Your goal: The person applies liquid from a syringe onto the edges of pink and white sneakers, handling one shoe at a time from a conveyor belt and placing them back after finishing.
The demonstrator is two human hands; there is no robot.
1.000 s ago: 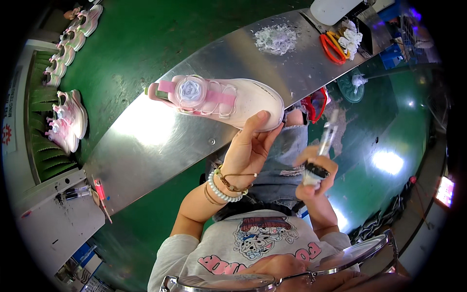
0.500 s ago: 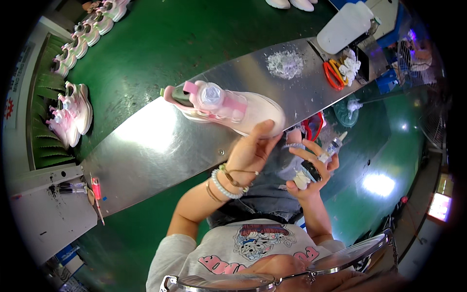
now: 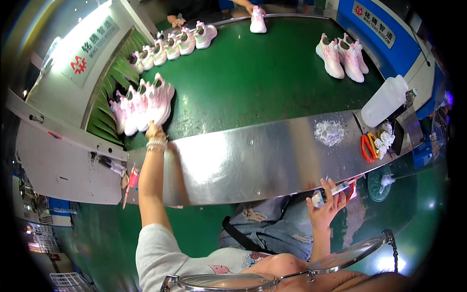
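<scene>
My left hand [image 3: 154,131] reaches out to the far left, its fingers closed at the toe of a pink and white sneaker [image 3: 159,100]. That sneaker stands on the green belt at the right end of a tight row of similar pink sneakers [image 3: 130,111]. Near the metal ledge's front edge, my right hand [image 3: 326,207] holds a slim clear tube [image 3: 340,188] with a pale tip between its fingers. A small whitish wad [image 3: 317,199] also sits in that hand; what it is, I cannot make out.
On the steel ledge [image 3: 272,165] lie white scraps [image 3: 330,132], orange-handled scissors [image 3: 368,148] and a white plastic bottle [image 3: 385,103]. More sneakers [image 3: 186,41] stand on the green belt [image 3: 253,78]. Across it, another person's hand [image 3: 250,9] touches a sneaker [image 3: 258,22].
My left hand has carried the sneaker from above the ledge to the row at far left. My right hand still holds the tube. The view has tilted up, showing more of the belt.
</scene>
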